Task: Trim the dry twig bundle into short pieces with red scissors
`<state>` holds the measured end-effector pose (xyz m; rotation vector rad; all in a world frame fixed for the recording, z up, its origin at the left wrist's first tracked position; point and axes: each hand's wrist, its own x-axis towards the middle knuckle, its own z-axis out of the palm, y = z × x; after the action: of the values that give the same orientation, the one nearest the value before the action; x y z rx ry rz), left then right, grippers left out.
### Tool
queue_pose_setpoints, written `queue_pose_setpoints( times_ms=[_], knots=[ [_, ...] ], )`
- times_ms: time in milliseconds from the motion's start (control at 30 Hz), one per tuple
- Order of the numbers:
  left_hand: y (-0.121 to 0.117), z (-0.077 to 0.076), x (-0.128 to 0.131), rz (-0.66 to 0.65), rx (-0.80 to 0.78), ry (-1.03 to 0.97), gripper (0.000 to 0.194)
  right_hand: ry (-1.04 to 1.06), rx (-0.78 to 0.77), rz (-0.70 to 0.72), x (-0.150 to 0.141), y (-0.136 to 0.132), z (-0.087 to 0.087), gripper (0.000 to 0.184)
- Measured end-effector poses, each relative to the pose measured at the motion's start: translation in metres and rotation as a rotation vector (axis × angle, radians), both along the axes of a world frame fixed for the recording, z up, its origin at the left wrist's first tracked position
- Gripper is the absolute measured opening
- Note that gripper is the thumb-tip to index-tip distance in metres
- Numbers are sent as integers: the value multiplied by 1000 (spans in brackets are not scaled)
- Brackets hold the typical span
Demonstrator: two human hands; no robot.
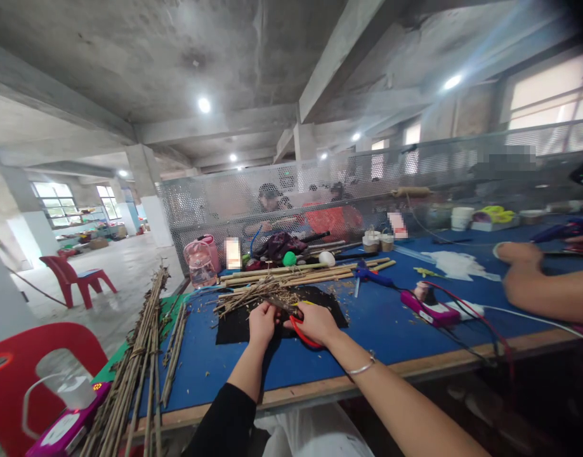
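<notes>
Red-handled pruning shears (pixel 304 337) are gripped in my right hand (pixel 316 322), their blades pointing left toward my other hand. My left hand (pixel 262 325) is closed in a pinch on what looks like a dry twig, mostly hidden by the fingers. Both hands are close together above a black cloth (pixel 229 334) on the blue tabletop (pixel 291 371). Just beyond them lies a heap of thin dry twigs (pixel 241 298) with small cut bits scattered around it.
Long dry stalks (pixel 137 355) lean over the table's left edge, beside a red chair (pixel 58 343). A blue glue gun (pixel 373 275) and a purple power strip (pixel 429 310) lie to the right. Another person's arm (pixel 533 285) rests farther right. A perforated metal screen (pixel 215 203) stands behind.
</notes>
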<state>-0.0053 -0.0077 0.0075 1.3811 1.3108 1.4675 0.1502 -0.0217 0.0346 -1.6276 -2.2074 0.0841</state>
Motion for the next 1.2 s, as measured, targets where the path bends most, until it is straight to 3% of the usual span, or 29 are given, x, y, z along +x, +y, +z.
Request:
queue_pose_setpoints(
  times_ms=[167, 500, 733, 933, 1200],
  knots=[
    [2, -2, 0, 4, -5, 7, 21, -13, -20, 4, 1, 4, -3, 54],
    [4, -1, 3, 17, -37, -213, 13, 36, 23, -23, 1, 6, -6, 52],
    [5, -1, 2, 68, -33, -105, 15, 67, 45, 81, 2, 5, -7, 45],
    [4, -4, 1, 82, 16, -4, 17, 76, 83, 80, 2, 5, -7, 45],
    [4, -5, -1, 126, 28, 115, 18, -9, 20, 22, 0, 4, -4, 51]
  ],
)
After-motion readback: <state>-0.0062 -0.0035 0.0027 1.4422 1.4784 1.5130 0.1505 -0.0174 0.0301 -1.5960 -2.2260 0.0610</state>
